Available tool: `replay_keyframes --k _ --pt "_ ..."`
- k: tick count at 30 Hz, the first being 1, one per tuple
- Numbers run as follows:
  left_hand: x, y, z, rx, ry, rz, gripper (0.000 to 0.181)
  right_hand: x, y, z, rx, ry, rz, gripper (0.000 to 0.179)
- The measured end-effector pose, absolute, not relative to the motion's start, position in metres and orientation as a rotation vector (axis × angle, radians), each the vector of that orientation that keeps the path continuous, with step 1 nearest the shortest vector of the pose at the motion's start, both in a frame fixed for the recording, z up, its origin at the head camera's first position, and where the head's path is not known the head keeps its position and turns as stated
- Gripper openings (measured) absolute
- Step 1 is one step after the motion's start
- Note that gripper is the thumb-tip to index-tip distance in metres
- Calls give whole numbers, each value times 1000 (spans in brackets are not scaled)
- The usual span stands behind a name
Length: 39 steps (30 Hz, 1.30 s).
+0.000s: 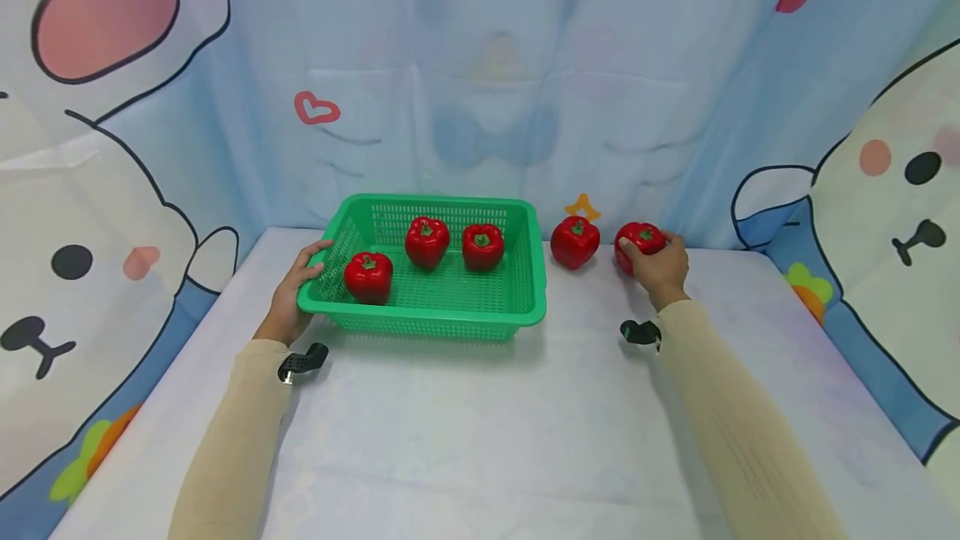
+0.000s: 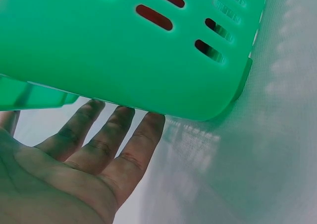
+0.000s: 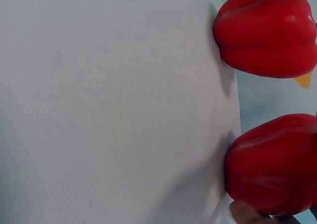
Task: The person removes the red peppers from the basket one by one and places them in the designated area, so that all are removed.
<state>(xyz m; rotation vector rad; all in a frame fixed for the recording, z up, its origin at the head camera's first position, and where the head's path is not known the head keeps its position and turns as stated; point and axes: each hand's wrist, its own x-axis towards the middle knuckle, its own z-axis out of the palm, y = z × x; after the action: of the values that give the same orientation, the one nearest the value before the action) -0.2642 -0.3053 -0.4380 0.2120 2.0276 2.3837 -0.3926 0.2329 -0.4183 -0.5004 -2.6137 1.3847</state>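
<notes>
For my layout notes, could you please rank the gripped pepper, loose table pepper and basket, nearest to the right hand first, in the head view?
1. Gripped pepper: in the right hand.
2. Loose table pepper: to its left.
3. Basket: farther left.

A blue cartoon-print curtain [image 1: 645,32] — lightly creased — backs a white table [image 1: 480,432].
</notes>
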Motion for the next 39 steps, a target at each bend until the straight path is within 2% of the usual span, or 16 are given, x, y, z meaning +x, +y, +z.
replay_keyframes --k 10,16,21,31,39 --pt "-262 -303 -437 213 2036 2390 41 -391 235 -410 -499 -2635 1341 92" --pt "-261 -304 -434 215 2027 2406 39 -378 219 -393 -472 -2515 1348 92" --pt "-261 -306 -432 211 2045 2396 40 -361 182 -374 -232 -2458 1312 88" --pt "-260 -306 -434 220 2020 2417 39 -314 87 -355 480 -2518 1300 81" --pt "-263 -303 -436 211 2029 2392 41 -296 33 -361 758 -2850 1238 87"
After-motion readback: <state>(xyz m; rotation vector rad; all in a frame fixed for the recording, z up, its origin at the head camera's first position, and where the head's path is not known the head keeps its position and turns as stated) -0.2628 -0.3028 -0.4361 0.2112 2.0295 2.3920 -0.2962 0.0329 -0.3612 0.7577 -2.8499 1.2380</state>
